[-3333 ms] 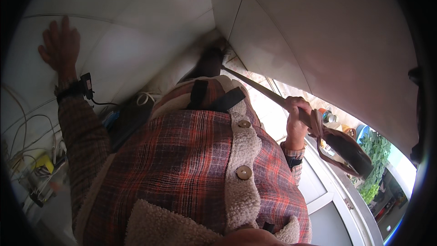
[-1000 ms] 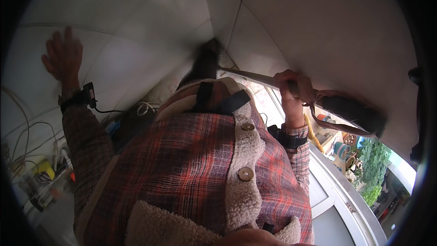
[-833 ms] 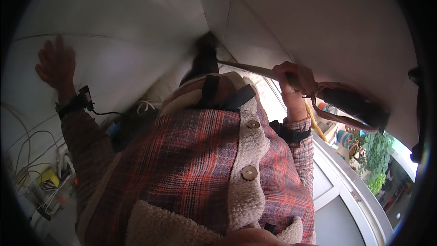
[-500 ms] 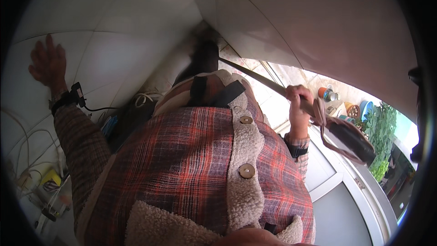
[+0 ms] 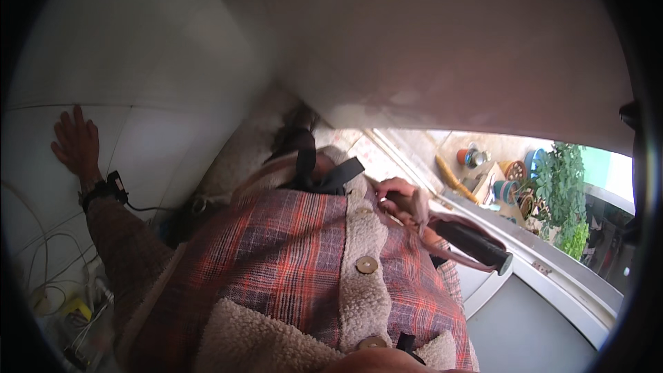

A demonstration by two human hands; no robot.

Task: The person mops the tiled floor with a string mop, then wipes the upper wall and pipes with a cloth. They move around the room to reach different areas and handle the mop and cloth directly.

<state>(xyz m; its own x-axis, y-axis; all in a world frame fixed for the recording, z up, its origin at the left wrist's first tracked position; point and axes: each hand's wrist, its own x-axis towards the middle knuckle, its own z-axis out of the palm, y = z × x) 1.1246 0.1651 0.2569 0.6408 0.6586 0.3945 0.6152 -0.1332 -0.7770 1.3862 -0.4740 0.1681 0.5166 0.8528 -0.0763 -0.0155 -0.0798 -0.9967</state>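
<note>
My left hand [image 5: 77, 144] lies spread against the white tiled wall [image 5: 159, 62], with nothing in it. A dark strap with a small black device and a cable is round that wrist. Close to my chest, my right hand [image 5: 402, 202] is closed round a long stick [image 5: 469, 240]. Its black end points toward the lower right, and a brownish strap [image 5: 452, 257] loops beside it. The coat hides the stick's far part. I wear a plaid coat [image 5: 276, 255] with fleece trim, buttons and black ties.
Two walls meet in a corner close ahead. Pale cables [image 5: 48, 255] and a yellow item [image 5: 77, 308] are at the lower left. On the right are a white-framed door [image 5: 539, 324], several pots, a long yellowish gourd-like object [image 5: 454, 178] and a leafy plant [image 5: 563, 179].
My right hand has drawn in toward my chest and lower with the stick. My left hand appears lower in view, still on the wall. The view has tilted toward the wall.
</note>
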